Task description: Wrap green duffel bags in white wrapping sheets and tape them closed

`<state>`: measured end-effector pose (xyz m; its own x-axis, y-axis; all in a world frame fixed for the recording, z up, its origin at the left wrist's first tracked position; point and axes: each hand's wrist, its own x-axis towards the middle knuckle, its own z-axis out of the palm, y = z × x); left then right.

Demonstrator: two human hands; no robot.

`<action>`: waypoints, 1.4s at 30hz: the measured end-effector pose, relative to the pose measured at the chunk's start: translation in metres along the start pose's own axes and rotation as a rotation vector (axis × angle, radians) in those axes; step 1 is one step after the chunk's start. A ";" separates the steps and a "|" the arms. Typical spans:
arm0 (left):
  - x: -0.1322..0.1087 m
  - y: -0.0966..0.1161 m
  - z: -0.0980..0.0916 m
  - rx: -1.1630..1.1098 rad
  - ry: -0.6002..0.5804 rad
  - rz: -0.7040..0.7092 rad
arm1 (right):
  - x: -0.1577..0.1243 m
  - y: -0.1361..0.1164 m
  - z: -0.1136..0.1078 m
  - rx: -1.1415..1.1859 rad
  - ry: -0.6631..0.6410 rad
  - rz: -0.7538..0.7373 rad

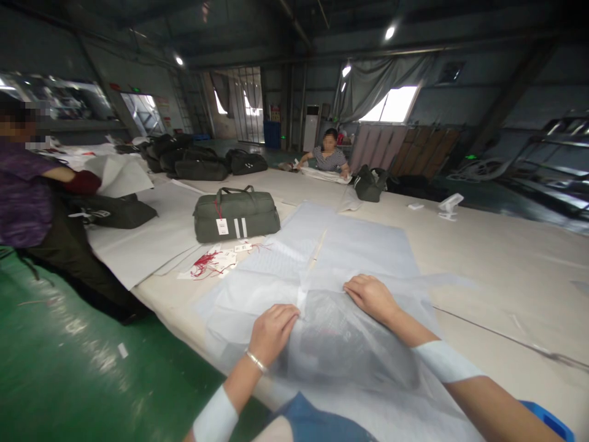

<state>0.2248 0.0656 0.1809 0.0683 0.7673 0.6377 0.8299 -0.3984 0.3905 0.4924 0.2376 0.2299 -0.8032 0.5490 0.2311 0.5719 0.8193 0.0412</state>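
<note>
A dark bag [340,344] lies at the near table edge inside a translucent plastic bag [391,252], its outline showing dimly through the film. My left hand [275,331], with a bracelet at the wrist, is closed on the plastic bag beside a whitish strip. To the right, my right hand [370,296] pinches the same film above the covered bag. Beyond them stands a dark green duffel bag [237,216] with two white stripes and a white tag on a red string. Several loose tags with red strings [207,263] lie in front of it.
A co-worker in a purple shirt [25,196] stands at the left; another person [327,158] sits across the table. More dark bags [200,162] are heaped at the far left. A white tape dispenser-like object [450,205] rests at the right on the pale table [506,264].
</note>
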 end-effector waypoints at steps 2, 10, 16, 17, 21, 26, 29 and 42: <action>0.001 0.000 0.000 -0.004 -0.002 0.007 | 0.003 -0.002 -0.002 0.022 0.091 0.032; 0.003 -0.003 0.000 -0.012 -0.008 0.019 | 0.013 -0.009 -0.002 0.389 -0.072 0.090; 0.000 -0.002 -0.001 -0.030 -0.005 0.018 | 0.011 -0.002 -0.004 0.646 -0.244 0.049; 0.000 -0.002 -0.001 -0.031 -0.005 0.017 | 0.012 -0.001 -0.007 0.669 -0.261 0.052; 0.000 -0.003 -0.001 -0.037 -0.006 0.018 | 0.012 0.004 -0.017 0.842 -0.357 0.080; 0.001 -0.003 0.000 -0.044 -0.003 0.018 | 0.011 0.010 -0.009 0.835 -0.301 0.106; 0.003 -0.002 -0.002 -0.042 0.002 0.030 | 0.012 0.009 0.001 0.716 -0.188 0.088; 0.000 0.013 -0.003 -0.037 -0.024 0.117 | 0.012 -0.036 -0.024 0.319 0.242 -0.098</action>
<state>0.2345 0.0593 0.1881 0.1768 0.7263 0.6643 0.7946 -0.5036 0.3391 0.4659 0.2109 0.2550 -0.7672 0.4419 0.4650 0.3832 0.8970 -0.2202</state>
